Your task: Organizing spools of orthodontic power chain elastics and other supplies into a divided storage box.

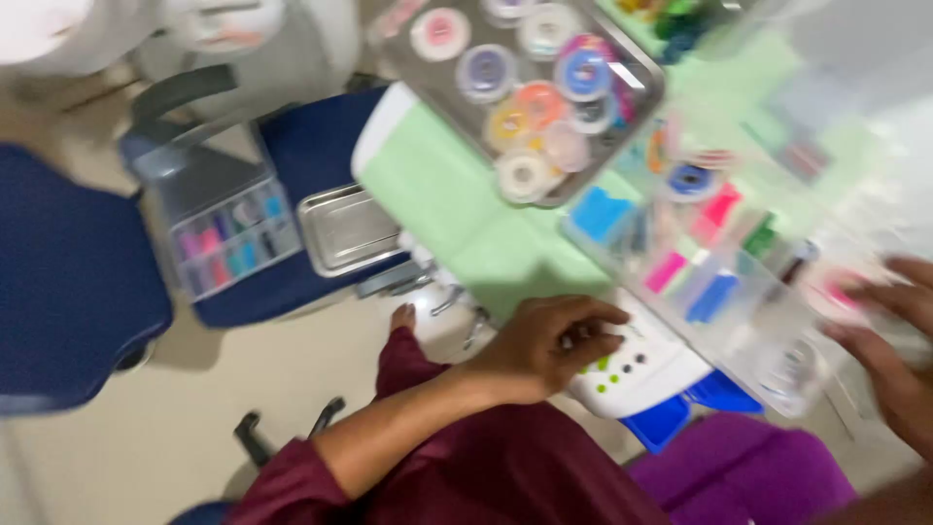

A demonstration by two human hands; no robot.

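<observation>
The picture is blurred by motion. My left hand [546,345] rests, fingers curled, on the edge of a white panel with green and dark buttons [632,371]; whether it holds something small I cannot tell. My right hand [889,340] is at the right edge, fingers spread over a clear plastic organiser box [739,311] that holds pink, blue and green small items. A maroon sleeve covers my left forearm.
A steel tray [637,92] of coloured round spools lies on a green sheet [437,194]. A smaller steel tray [345,228] and a clear compartment box [228,238] sit on a blue seat [311,146]. Another blue chair [68,282] stands left.
</observation>
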